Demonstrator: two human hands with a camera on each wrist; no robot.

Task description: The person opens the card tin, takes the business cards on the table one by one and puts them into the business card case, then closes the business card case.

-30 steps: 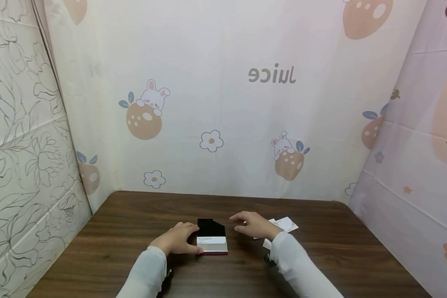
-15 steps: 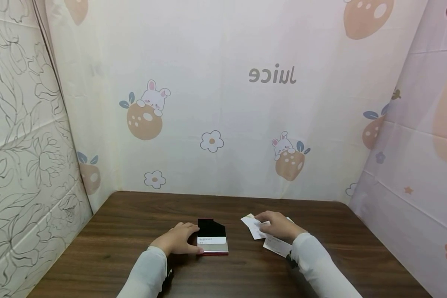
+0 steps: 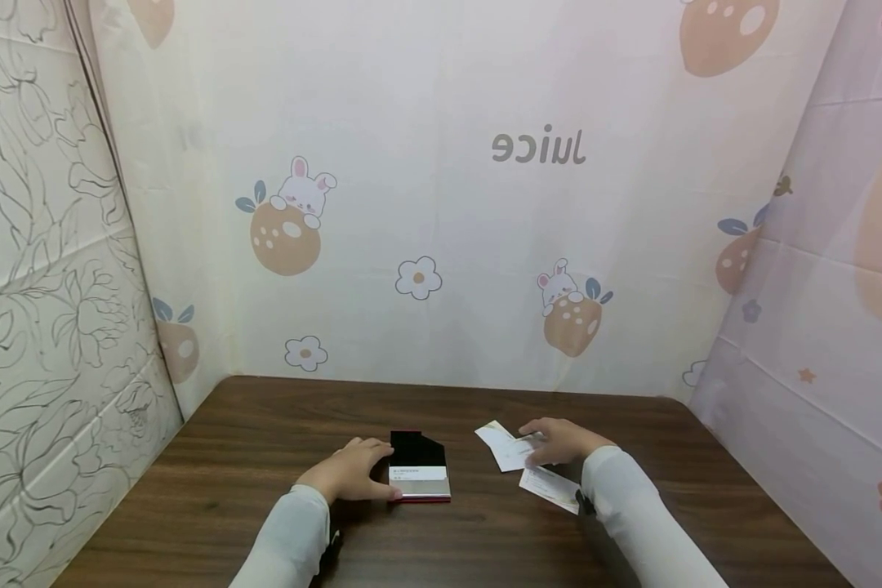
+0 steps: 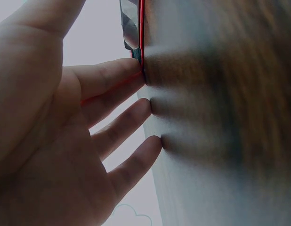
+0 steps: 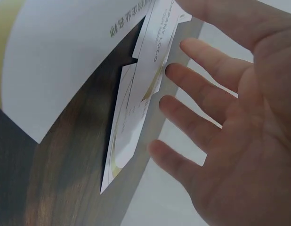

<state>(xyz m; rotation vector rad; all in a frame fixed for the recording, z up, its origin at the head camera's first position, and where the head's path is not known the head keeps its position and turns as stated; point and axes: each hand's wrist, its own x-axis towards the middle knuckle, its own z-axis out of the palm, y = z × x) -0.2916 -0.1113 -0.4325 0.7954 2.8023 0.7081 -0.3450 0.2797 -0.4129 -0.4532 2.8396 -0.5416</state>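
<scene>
A business card case (image 3: 417, 450) with a black inner lid, a silvery lower part and red edges lies opened out on the table, a printed white card in it. My left hand (image 3: 349, 471) rests at its left edge, thumb at the near corner and index finger higher up. In the left wrist view, the fingers (image 4: 131, 160) are extended, tips on the wood, beside the case (image 4: 131, 23). My right hand (image 3: 564, 442) hovers over or touches loose white business cards (image 3: 503, 445), its fingers spread in the right wrist view. Another business card (image 3: 551, 487) lies nearer me.
The brown wooden table (image 3: 265, 523) has its far edge against a white patterned curtain (image 3: 441, 204). More curtains stand at the left (image 3: 44, 245) and right (image 3: 816, 327).
My right hand has moved right, from beside the case to the cards, uncovering the left and near ones. The left hand and the case have stayed put.
</scene>
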